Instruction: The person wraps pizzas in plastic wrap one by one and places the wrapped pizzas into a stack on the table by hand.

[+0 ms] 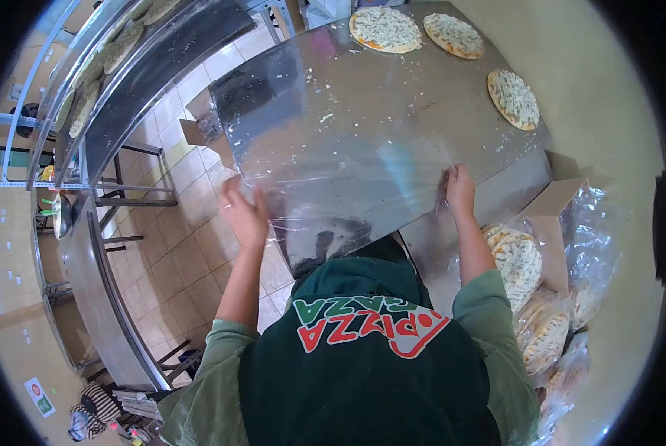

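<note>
A clear plastic bag [348, 182] is stretched sideways between my two hands, just over the near part of the metal table [273, 141]. My left hand [245, 215] grips its left end beside the table's left edge, with the fingers curled. My right hand [460, 189] is closed on the bunched right end near the table's right side. The bag is see-through, so its exact outline and opening are hard to make out. Beyond it, at the far side, lie a large cheese-topped pizza [385, 30], a second pizza [454, 36] and a third pizza [512, 99].
Scattered cheese bits dot the tabletop. To my right, bagged pizzas [544, 334] are piled beside an open cardboard box [548, 238]. At the left, a metal rack [162, 56] holds several flat pizza bases [122, 48]. A long counter [110, 297] runs along the left, across the tiled floor [180, 260].
</note>
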Tool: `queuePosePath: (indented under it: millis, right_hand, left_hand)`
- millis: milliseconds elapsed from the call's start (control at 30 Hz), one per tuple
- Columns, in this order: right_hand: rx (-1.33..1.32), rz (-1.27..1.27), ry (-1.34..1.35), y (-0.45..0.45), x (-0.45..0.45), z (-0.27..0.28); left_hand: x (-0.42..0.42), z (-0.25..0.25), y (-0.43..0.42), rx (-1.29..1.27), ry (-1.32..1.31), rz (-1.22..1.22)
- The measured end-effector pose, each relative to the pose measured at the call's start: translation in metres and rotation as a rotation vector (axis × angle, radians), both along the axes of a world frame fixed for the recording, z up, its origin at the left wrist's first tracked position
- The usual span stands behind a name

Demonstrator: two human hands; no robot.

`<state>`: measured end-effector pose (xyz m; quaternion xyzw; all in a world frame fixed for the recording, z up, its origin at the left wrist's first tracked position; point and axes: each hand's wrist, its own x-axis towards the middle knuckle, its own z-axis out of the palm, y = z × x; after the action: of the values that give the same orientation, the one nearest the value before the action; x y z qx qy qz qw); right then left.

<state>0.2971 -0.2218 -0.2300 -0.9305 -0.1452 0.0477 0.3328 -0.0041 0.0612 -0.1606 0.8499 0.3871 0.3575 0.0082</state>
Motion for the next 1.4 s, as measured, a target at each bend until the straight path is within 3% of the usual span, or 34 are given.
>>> queuePosePath:
  millis: [67, 133, 200, 300, 400, 533, 633, 700, 767, 867, 933, 1033, 1233, 1400]
  right_hand:
    - [0.027, 0.019, 0.018, -0.003, -0.001, -0.001]
    - [0.049, 0.056, -0.016, -0.005, 0.002, -0.007]
    - [0.025, 0.076, -0.075, -0.008, 0.003, 0.000]
    - [-0.002, 0.088, -0.078, -0.022, 0.015, 0.002]
    - [-0.071, 0.052, -0.098, -0.034, 0.024, -0.001]
    - [-0.266, -0.048, -0.251, -0.028, 0.018, 0.026]
    - [-0.218, 0.072, -0.644, -0.011, 0.009, 0.047]
    - [-0.158, 0.397, -0.478, 0.010, -0.009, 0.040]
    - [-0.217, 0.644, -0.106, 0.028, -0.030, 0.031]
    - [-0.437, 0.462, -0.275, 0.027, -0.040, 0.029]
    - [-0.537, 0.397, -0.141, 0.020, -0.031, 0.028]
    - [-0.607, 0.379, -0.013, 0.014, -0.021, 0.033]
    - [-0.446, 0.455, -0.026, -0.005, -0.031, 0.047]
    - [-0.640, 0.549, 0.026, -0.030, -0.044, 0.060]
  left_hand:
    - [0.020, 0.003, -0.025, -0.154, 0.099, -0.538]
    - [0.054, -0.022, -0.049, -0.470, 0.210, -0.821]
    - [0.080, -0.030, -0.062, -0.666, 0.440, -0.855]
    - [0.081, -0.028, -0.075, -0.422, 0.869, -0.721]
    - [0.083, -0.018, -0.065, -0.471, 1.136, -0.655]
    - [0.075, -0.014, -0.054, -0.454, 0.935, -0.733]
    - [0.078, -0.050, -0.034, -0.589, 0.674, -0.727]
    - [0.083, -0.072, -0.028, -0.620, 0.548, -0.807]
    - [0.090, -0.074, -0.032, -0.544, 0.485, -0.836]
    - [0.094, -0.050, -0.042, -0.418, 0.527, -0.691]
    - [0.100, -0.029, -0.043, -0.475, 0.646, -0.523]
    - [0.104, -0.024, -0.037, -0.542, 0.762, -0.485]
    - [0.054, -0.050, -0.036, -0.425, 0.501, -0.781]
    - [0.003, -0.031, -0.040, -0.355, 0.769, -0.789]
